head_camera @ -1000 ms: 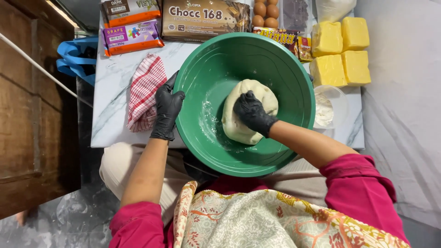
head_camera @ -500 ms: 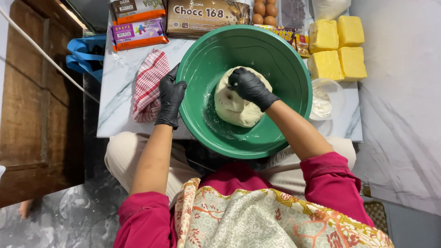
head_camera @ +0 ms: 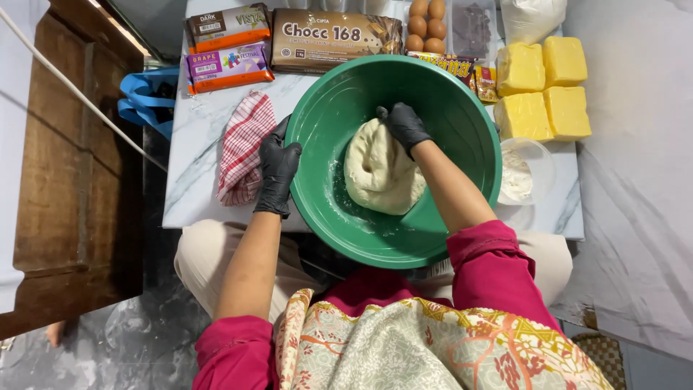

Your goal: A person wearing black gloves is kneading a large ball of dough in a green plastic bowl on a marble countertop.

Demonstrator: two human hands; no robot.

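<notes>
A large green bowl sits on a low marble table in front of me. Inside it lies a pale lump of dough. My right hand, in a black glove, presses on the far top of the dough with curled fingers. My left hand, also in a black glove, grips the bowl's left rim.
A red checked cloth lies left of the bowl. Wrapped chocolate blocks, eggs, several yellow butter blocks and a clear tub stand along the back and right. A blue bag and wooden furniture are at the left.
My right hand has slid from the near side of the dough up to its far end, pushing it away. My left hand has stayed on the bowl's rim.
</notes>
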